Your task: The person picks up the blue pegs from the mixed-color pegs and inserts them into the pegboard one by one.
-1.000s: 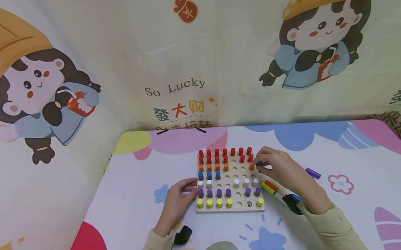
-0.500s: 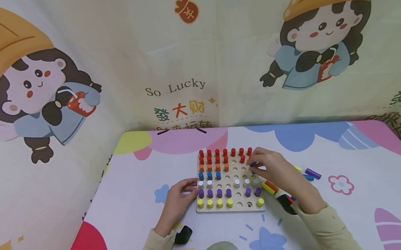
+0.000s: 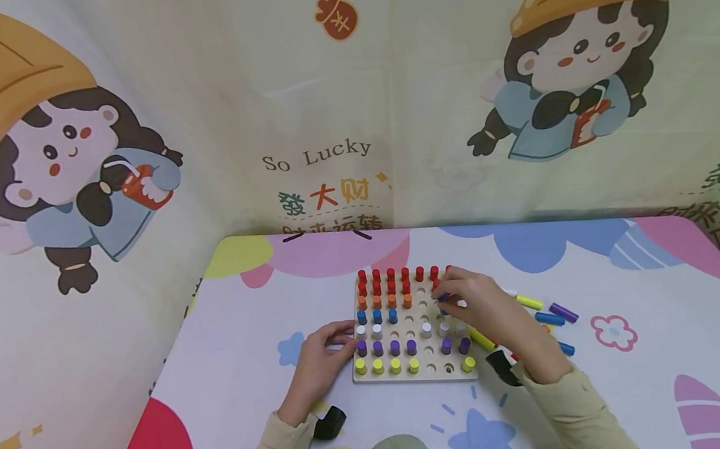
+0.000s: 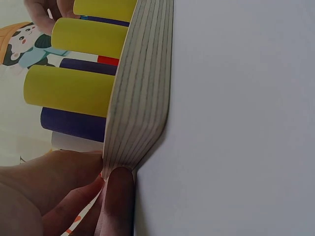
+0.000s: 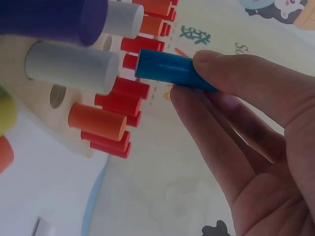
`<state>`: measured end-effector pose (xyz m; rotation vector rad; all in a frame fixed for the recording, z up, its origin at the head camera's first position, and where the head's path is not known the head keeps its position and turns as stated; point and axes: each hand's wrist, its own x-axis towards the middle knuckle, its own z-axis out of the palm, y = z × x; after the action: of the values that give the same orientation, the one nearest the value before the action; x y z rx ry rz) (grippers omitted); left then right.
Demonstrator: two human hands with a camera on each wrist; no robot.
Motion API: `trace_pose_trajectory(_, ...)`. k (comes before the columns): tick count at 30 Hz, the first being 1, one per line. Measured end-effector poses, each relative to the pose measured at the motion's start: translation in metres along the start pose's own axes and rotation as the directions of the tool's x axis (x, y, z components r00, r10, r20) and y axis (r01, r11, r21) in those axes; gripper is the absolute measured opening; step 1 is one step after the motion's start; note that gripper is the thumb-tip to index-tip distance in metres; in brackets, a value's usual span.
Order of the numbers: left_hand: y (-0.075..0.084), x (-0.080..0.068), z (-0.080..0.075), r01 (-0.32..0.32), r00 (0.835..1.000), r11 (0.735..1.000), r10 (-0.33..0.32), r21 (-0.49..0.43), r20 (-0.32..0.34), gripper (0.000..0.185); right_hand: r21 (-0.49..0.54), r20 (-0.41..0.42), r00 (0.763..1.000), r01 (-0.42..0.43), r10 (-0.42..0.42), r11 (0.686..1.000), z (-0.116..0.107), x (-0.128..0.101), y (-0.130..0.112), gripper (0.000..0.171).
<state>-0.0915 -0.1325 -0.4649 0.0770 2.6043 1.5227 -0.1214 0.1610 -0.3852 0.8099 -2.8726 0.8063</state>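
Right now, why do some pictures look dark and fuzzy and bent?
Head view: bright and even, but the wide lens bends the table edges. Left wrist view: dim, very close, the pegboard edge and yellow pegs look huge. Right wrist view: the blue peg in the right hand is sharp, nearer pegs are blurry.

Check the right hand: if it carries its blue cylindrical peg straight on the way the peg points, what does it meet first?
Probably the wooden peg board. The right hand pinches the blue cylindrical peg, tip aimed at red pegs and white pegs; which is first, depth leaves unclear.
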Motion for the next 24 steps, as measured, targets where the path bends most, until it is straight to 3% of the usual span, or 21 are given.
trace_pose_trajectory(18, 0.0, 0.0, 0.0, -0.007, 1.0, 1.0, 0.007, 0.007, 0.003, 0.033, 0.006, 0.023, 1.0, -0.016, 0.016, 1.0, 0.005, 0.01, -0.01, 0.02)
trace_pose_trajectory(24, -0.001, 0.001, 0.0, -0.004, 1.0, 1.0, 0.004, 0.013, 0.002, 0.034, -0.019, 0.009, 1.0, 0.025, -0.025, 0.999, 0.009, 0.013, -0.01, 0.019)
